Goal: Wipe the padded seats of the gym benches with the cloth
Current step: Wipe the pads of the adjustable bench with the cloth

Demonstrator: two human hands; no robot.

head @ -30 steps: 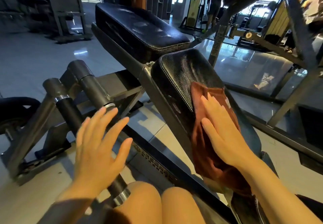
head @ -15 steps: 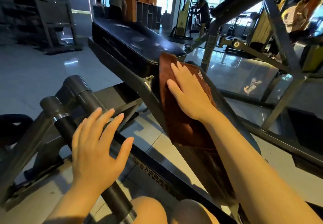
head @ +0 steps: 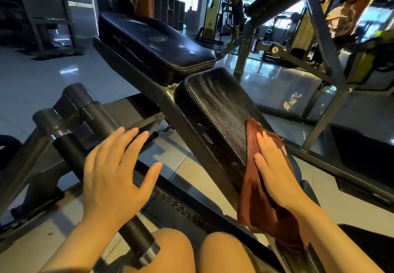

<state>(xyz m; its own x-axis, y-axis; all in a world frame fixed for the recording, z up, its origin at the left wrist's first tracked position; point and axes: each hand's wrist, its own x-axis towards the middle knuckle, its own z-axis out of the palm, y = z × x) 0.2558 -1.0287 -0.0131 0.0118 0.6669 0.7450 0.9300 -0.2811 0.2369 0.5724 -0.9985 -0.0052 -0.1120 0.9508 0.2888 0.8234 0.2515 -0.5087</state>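
Observation:
The near black padded seat (head: pixel 219 106) of the bench slopes down toward me, and a longer black back pad (head: pixel 153 42) lies beyond it. A brown cloth (head: pixel 255 198) is spread over the seat's lower end and hangs off its near edge. My right hand (head: pixel 275 170) presses flat on the cloth with straight fingers. My left hand (head: pixel 115 170) hovers with spread fingers above a dark roller bar (head: pixel 72 145) to the left of the bench, holding nothing.
The bench's grey steel frame (head: pixel 170 111) runs under the pads. A slanted rack frame (head: pixel 324 38) stands to the right. My bare knees (head: pixel 191 251) are at the bottom. People stand by machines far back on the glossy tiled floor (head: pixel 32 81).
My right hand has slid the cloth from the seat's upper end back down to its lower end. The left hand stays hovering over the roller bar.

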